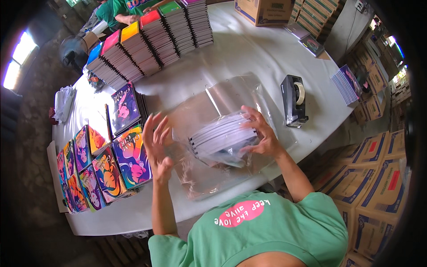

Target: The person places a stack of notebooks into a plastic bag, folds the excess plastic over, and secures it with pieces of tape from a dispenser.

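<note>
A stack of white-paged spiral notebooks [222, 132] lies inside a clear plastic bag [240, 161] in front of me, page edges showing. My left hand [158, 147] is open and raised left of the stack, fingers spread, with nothing in it. At the right end of the stack, my right hand [261, 133] is open, thumb and fingers apart on either side of that end. It overlaps the bag; whether it presses on the plastic I cannot tell. Beneath lie more flat clear plastic bags [195, 178].
A black tape dispenser [293, 101] stands to the right. Colourful notebooks [133, 155] lie in piles at left, with tall notebook stacks [153, 42] behind. Cardboard boxes [373, 178] fill the right side; another box [264, 11] sits at the back. Across the white table [187, 218], a co-worker's hand [128, 19] shows.
</note>
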### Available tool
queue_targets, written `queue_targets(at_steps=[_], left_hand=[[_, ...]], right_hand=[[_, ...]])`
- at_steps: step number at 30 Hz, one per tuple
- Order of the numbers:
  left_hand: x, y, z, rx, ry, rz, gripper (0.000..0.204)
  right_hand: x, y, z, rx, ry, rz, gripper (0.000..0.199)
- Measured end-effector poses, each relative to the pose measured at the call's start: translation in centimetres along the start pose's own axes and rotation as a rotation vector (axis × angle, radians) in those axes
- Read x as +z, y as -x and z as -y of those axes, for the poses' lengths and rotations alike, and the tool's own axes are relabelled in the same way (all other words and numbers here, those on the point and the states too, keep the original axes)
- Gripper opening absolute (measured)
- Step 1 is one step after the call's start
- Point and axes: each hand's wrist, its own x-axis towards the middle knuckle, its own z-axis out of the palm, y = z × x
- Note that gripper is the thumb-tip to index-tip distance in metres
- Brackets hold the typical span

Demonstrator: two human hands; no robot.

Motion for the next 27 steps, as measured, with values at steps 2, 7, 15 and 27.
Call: queue_targets(at_steps=[2, 7, 15, 27], left_hand=[[0.8, -3.3, -1.8, -0.045, 0.004, 0.245, 0.104], [5.8, -8.5, -7.6, 0.045, -0.868, 0.795, 0.064], [0.0, -13.4, -7.0, 0.014, -0.327, 0.141, 0.027], [-1.3, 4.4, 2.7, 0.398, -0.531, 0.524, 0.07]], right_hand=[[0.2, 0.4, 1.0, 0.145, -0.161, -0.096, 0.074], [0.0, 1.0, 1.1, 0.064, -0.011, -0.008, 0.077], [-0.4, 1.5, 2.3, 0.004, 0.419, 0.231, 0.07], [-1.7, -0.5, 4.6, 0.073, 0.547, 0.504, 0.065]])
